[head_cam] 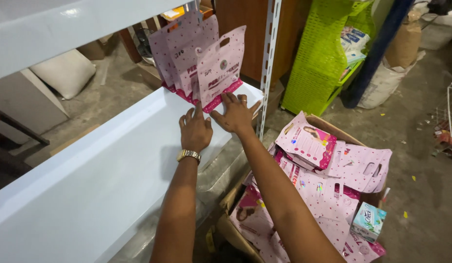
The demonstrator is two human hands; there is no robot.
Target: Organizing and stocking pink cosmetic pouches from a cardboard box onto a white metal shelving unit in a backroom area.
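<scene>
Both hands rest on the white shelf (90,185), palms down, side by side. The left hand (195,129) lies flat with fingers spread a little, gripping nothing; its fingertips reach toward the bottom edge of the pink pouches (206,63) that stand upright just beyond it. A gold watch (188,155) sits on its wrist. The right hand (235,114) is just beside the left, thumbs nearly meeting, also flat and open, fingers fanned out; its fingertips touch or nearly touch the foot of the front pouch, though whether they press it I cannot tell. A ring shows on one finger.

The pouches stand in a short overlapping row at the far end of the shelf, directly ahead of both hands, leaning back slightly, each with a hanging slot at the top.

To the right of the right forearm, lower down on the floor, a cardboard box (333,129) holds a loose heap of more pink pouches (328,185). A small teal carton (368,221) lies at the near right edge of that heap. Beyond the right hand stands the shelf's perforated upright (269,58), and further right a green plastic crate (323,58).
</scene>
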